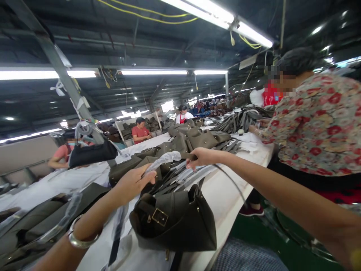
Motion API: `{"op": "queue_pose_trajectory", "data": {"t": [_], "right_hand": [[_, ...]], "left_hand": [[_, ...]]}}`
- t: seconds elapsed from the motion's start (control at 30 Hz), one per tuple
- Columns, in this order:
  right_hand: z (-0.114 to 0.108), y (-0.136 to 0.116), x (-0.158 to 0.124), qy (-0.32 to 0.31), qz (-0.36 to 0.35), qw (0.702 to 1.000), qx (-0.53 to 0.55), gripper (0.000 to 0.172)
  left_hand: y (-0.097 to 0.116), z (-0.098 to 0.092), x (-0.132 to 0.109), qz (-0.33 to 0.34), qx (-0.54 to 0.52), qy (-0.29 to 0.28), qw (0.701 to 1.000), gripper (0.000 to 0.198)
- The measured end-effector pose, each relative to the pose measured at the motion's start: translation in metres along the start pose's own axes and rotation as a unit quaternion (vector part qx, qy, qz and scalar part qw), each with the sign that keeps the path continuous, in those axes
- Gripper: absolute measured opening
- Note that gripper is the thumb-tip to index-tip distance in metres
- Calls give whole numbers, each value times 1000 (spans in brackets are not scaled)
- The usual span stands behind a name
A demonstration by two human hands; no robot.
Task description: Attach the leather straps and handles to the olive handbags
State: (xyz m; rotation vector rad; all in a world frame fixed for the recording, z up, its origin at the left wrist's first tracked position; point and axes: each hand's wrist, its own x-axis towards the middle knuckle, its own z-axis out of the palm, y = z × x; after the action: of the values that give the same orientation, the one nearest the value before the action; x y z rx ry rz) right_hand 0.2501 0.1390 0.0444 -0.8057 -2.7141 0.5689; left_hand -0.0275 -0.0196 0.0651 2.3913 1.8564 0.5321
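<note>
Along the left edge, spotting dark olive bags (pixel 87 199) lying in an overlapping heap, streaked with clear plastic (pixel 63 220). Just above, glimpsing a co-worker in a pinkish top (pixel 58 156), half hidden behind a black padded piece (pixel 94 154). Stretching a left forearm forward over the heap, wearing a silver bangle (pixel 77 239) at the wrist. Placing the left hand (pixel 137 180) at the lower end of a clear plastic sleeve (pixel 165 159), showing the thumb apart from the palm, but not being able to tell whether pinching the plastic or merely supporting it. Beyond, noticing someone in a red top (pixel 139 131) working at the far side. Right in front, seeing a buckled olive bag (pixel 182 227) resting on the white worktop (pixel 222 195), below and between both hands. Behind it, finding more bags and loose straps (pixel 166 180) piling up. Clamping the right hand's (pixel 204 156) fingers on a dark strap end (pixel 185 155), touching the sleeve's upper end. At far right, watching another person in a floral shirt (pixel 318 120) leaning toward the worktop.
</note>
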Motion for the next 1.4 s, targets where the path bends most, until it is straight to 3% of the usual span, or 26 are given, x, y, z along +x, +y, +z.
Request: {"op": "queue_pose_trajectory", "data": {"t": [0.07,0.17,0.3,0.37,0.43,0.53,0.6,0.67,0.93,1.07,1.2,1.3,1.4], "right_hand": [[0,-16,-16,-91,-22,989,116,49],[3,-37,-34,-212,-17,933,291,59],[8,-52,-43,-261,-23,887,380,59],[12,-51,-46,-242,-33,881,405,56],[17,-43,-54,-202,-25,889,411,49],[30,-20,-71,-131,18,906,403,44],[41,-5,-82,-102,37,908,405,46],[51,2,-88,-98,36,907,407,51],[59,-21,-77,-147,-12,895,420,50],[65,-9,-91,-143,-37,896,420,45],[76,10,-109,-70,-5,918,390,37],[83,7,-108,-11,13,918,397,33],[88,-6,-100,37,-13,907,418,31]], "left_hand": [[5,-1,10,20,-62,-15,998,53],[23,7,21,61,-185,-56,979,64],[61,13,26,100,-188,-94,973,63],[72,10,27,122,-134,-108,978,52],[67,4,29,135,-49,-76,987,43],[36,-3,32,95,86,-6,992,39],[16,-2,33,62,122,-24,990,40],[9,6,32,52,119,-54,990,40],[81,44,35,179,-19,-161,970,40],[68,49,40,196,-34,-185,962,37],[46,50,36,148,-61,-216,963,34],[58,53,33,111,-85,-217,966,37],[81,57,33,143,-75,-202,966,36]]}}
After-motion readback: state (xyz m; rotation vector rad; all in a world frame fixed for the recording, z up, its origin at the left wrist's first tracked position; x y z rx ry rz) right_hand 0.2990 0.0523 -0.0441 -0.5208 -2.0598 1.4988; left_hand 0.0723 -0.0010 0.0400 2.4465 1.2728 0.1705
